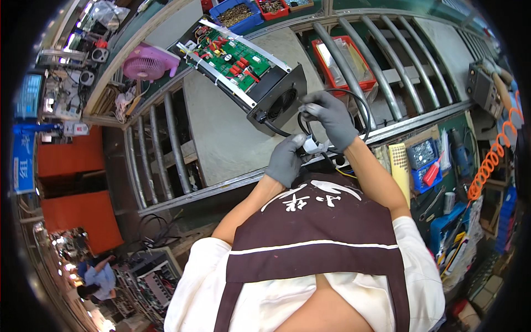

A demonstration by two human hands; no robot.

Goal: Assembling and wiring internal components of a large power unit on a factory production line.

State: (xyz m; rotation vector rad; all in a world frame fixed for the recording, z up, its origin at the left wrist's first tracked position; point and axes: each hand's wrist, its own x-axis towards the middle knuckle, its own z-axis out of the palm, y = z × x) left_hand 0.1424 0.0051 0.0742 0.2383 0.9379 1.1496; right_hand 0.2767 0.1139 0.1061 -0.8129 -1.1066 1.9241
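The left hand (285,160), in a grey glove, has its thumb and fingers closed on the black cable (365,110) just beside a small white piece (315,146) on the bundle. The right hand (333,119), also gloved in grey, is above and to the right, thumb and fingertips drawn narrowly together by the cable's upper loop; exactly what lies between those tips I cannot tell. The cable arcs out around the right wrist, and one end of it runs to the lower corner of the electronic unit (284,105), close in front of the hands. That unit lies at a slant on a grey board (221,144), its black end panel with a round fan turned toward the person, its green circuit board (232,58) exposed between two pale rails. Metal rollers (384,66) flank the board on both sides, and a red bin (367,85) sits beneath those on the right. Nearer the right forearm are a yellow perforated strip (399,166), a red-handled tool (431,174) over blue trays of small parts, and an orange coiled hose (487,171). Beyond the unit stands a blue bin (243,28) of small brass-coloured pieces; to its left is a pink fan (145,66). Far off at lower left, another person (101,281) in a light blue top leans near some equipment.
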